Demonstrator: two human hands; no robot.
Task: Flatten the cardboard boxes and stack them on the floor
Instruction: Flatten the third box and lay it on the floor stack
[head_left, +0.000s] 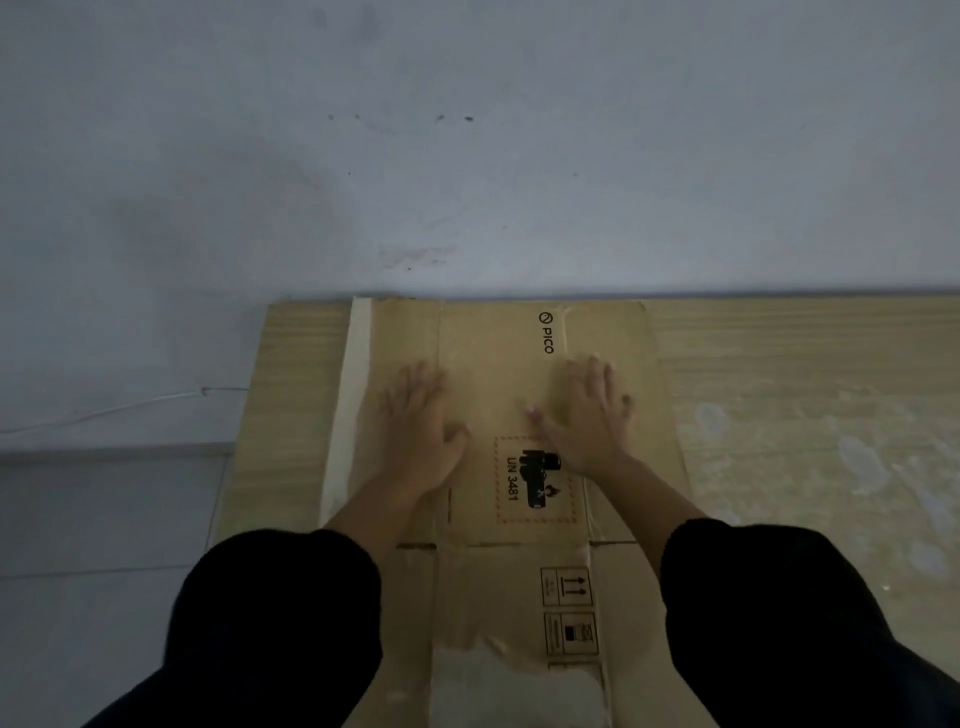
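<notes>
We have the cardboard box (498, 415) lying flat on the wooden floor (779, 389), its far edge close against the grey wall (467, 156); the printed face with the PICO mark (546, 332) and the UN 3481 label (535, 480) is turned up. Our left hand (421, 431) and right hand (587, 415) both rest palm-down on the panel, fingers spread and released, gripping nothing; the dark sleeves (280, 613) frame the near end of the box. We judge this to be the pressing-down step, the box already collapsed and being smoothed so that it lies flat; a strip of pale tape (345, 405) runs along its left edge. No other box is in view, so we cannot tell how many remain; the next move, as we read it, calls for lifting our palms and fetching another box, then laying it squarely on top of this one.
</notes>
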